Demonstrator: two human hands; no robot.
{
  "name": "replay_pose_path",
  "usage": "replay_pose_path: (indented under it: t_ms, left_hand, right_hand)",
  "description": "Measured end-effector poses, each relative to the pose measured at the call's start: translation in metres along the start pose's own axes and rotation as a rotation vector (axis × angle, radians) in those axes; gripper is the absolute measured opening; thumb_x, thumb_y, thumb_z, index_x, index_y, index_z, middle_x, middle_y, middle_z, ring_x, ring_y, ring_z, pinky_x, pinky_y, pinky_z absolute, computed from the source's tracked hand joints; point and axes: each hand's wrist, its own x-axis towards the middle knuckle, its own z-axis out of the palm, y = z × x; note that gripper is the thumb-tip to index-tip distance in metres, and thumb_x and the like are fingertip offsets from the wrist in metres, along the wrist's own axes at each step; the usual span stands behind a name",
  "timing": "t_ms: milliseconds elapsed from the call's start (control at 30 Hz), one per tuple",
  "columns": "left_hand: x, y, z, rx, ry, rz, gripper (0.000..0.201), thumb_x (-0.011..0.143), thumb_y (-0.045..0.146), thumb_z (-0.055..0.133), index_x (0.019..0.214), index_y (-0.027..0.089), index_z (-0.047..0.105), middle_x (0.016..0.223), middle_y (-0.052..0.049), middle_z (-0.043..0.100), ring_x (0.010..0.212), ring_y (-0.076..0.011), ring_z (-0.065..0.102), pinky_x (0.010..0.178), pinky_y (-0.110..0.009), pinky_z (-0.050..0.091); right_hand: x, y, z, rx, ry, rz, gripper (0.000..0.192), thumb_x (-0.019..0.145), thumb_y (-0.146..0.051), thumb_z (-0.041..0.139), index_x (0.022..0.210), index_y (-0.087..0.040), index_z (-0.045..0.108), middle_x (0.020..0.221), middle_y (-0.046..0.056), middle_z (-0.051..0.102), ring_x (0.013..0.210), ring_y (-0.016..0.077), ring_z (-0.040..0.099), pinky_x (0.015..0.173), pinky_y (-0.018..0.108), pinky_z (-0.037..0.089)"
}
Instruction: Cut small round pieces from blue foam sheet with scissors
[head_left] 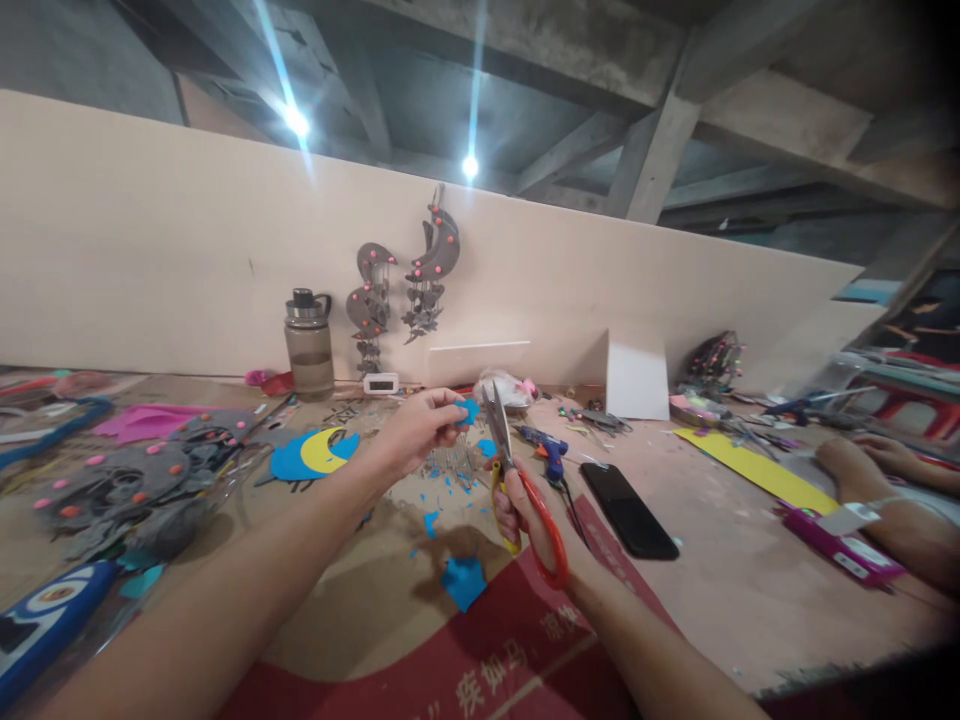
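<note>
Between the fingertips of my left hand (421, 428) is a small piece of blue felt-like sheet (469, 411). My right hand (529, 515) grips scissors (504, 440) with red and yellow handles, their blades pointing up just right of the blue piece. The blades look slightly apart. On the table below lie a larger blue scrap (463, 582) and several tiny blue clippings (430, 523). Left of my hands, a yellow crescent (328, 451) rests on a blue piece (289, 460).
A blue glue gun (551, 452) and a black phone (628, 510) lie right of the scissors. Grey moon-shaped felt pieces (150, 480) cover the left side. A water bottle (309, 345) stands at the back. Another person's arm (892, 500) rests at the right, near a magenta box (840, 545).
</note>
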Motion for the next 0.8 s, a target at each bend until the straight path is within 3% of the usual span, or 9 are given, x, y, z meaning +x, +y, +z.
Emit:
replay_pose_path:
  t_ms: [200,400,533,800]
  left_hand:
    - [-0.0021,0.0022,-0.0002,0.022,-0.031,-0.004,0.028,0.062,0.025,0.078,0.062,0.014,0.051,0.051,0.006,0.049,0.045,-0.0036,0.041,0.046,-0.018,0.029]
    - [-0.0025,0.0054,-0.0034,0.098,-0.080,-0.078,0.024,0.065,0.028,0.076,0.074,0.014,0.057,0.065,-0.003,0.066,0.051,-0.0098,0.060,0.047,-0.019,0.040]
    - [-0.0021,0.0063,-0.0037,0.119,-0.071,-0.054,0.020,0.067,0.026,0.073,0.073,0.013,0.059,0.061,-0.002,0.066,0.042,-0.0057,0.052,0.045,-0.018,0.038]
    - [-0.0015,0.0032,0.0005,0.180,-0.050,-0.029,0.013,0.070,0.023,0.069,0.070,0.013,0.061,0.060,-0.001,0.063,0.044,-0.0049,0.049,0.044,-0.018,0.034]
  right_hand:
    - [-0.0020,-0.0021,0.0008,-0.057,-0.071,0.002,0.052,0.073,-0.067,0.068,0.086,-0.024,0.042,0.063,-0.007,0.037,0.049,0.0079,0.033,0.045,0.023,0.027]
    - [-0.0026,-0.0032,0.0016,-0.055,-0.085,0.007,0.054,0.072,-0.069,0.068,0.088,-0.024,0.042,0.064,-0.007,0.035,0.050,0.0074,0.031,0.046,0.023,0.024]
    - [-0.0024,-0.0035,0.0018,-0.037,-0.101,0.035,0.055,0.072,-0.069,0.068,0.091,-0.025,0.042,0.064,-0.008,0.033,0.049,0.0070,0.028,0.046,0.023,0.020]
    - [-0.0017,0.0015,-0.0006,-0.008,-0.110,0.083,0.054,0.071,-0.066,0.070,0.092,-0.025,0.042,0.062,-0.009,0.031,0.048,0.0067,0.026,0.046,0.024,0.017]
